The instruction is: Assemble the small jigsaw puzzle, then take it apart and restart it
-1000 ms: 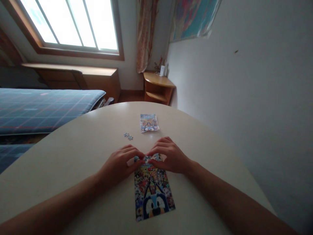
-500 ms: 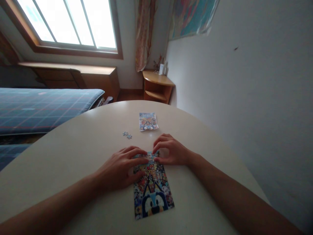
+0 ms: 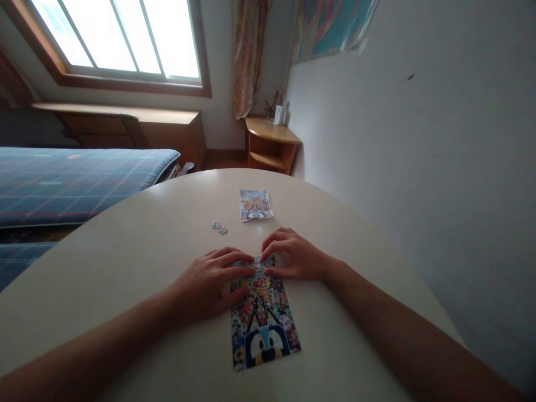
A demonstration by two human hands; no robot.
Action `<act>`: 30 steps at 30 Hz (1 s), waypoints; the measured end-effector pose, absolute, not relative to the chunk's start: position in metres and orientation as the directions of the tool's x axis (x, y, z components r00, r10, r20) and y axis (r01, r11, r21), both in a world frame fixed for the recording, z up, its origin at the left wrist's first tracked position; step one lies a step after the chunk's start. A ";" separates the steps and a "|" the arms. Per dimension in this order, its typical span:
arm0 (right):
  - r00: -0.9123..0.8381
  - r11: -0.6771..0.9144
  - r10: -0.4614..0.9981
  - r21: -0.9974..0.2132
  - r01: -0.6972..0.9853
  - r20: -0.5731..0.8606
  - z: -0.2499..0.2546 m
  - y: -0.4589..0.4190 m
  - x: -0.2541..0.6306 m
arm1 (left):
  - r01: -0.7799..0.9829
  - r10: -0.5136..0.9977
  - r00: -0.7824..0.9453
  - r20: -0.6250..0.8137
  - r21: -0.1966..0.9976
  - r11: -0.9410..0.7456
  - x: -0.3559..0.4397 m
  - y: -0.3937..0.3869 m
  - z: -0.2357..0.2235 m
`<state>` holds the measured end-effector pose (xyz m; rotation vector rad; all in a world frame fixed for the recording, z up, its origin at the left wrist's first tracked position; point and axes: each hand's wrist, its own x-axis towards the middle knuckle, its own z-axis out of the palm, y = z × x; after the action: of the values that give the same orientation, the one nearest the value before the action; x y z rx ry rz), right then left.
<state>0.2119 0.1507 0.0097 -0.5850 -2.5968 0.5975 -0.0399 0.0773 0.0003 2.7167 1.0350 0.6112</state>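
Note:
A jigsaw puzzle (image 3: pixel 268 329) with a cartoon blue dog and crowded small figures lies flat on the table in front of me. My left hand (image 3: pixel 218 279) rests across its upper left part, fingers stretched out and thumb spread apart. At the puzzle's top right end, my right hand (image 3: pixel 291 254) bends thumb and forefinger round a small spot of the puzzle; the piece between them is too small to make out clearly. Several loose puzzle pieces (image 3: pixel 219 228) lie beyond my left hand. Farther back is a small, creased sheet (image 3: pixel 255 206) printed with the same dog picture.
The round cream table (image 3: pixel 138 251) reaches toward a plaid mattress (image 3: pixel 84 181) on the left. A white wall (image 3: pixel 439 167) runs along the right. Behind the table stand a wooden corner shelf (image 3: pixel 272 131) and a long wooden cabinet (image 3: pixel 167 120) under the window (image 3: pixel 121 39).
My left fingers have spread flatter over the puzzle, with the thumb moved down. My right hand has shifted slightly right and up, away from the left fingertips. The view has tilted slightly.

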 end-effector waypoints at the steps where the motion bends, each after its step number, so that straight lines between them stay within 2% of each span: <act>1: -0.830 0.820 0.476 -0.487 0.299 0.292 0.010 0.151 0.212 | 0.597 0.666 0.676 0.315 0.296 -0.746 -0.040 0.077 0.000; 9: -0.808 0.808 0.484 -0.525 0.266 0.335 0.010 0.150 0.213 | 0.591 0.661 0.670 0.337 0.298 -0.750 -0.039 0.077 0.001; 22: -0.818 0.840 0.457 -0.471 0.268 0.349 0.006 0.152 0.213 | 0.585 0.658 0.669 0.346 0.301 -0.753 -0.038 0.076 0.001; 26: -0.788 0.884 0.422 -0.394 0.250 0.447 0.003 0.150 0.209 | 0.577 0.663 0.659 0.356 0.326 -0.749 -0.039 0.078 0.001; 30: -0.725 0.910 0.404 -0.323 0.259 0.558 0.006 0.141 0.200 | 0.607 0.708 0.567 0.421 0.368 -0.704 -0.039 0.080 -0.002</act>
<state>0.2005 0.1414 0.0056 -0.4719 -2.4178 0.2937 -0.0394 0.0803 -0.0024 2.6155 1.1095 0.8253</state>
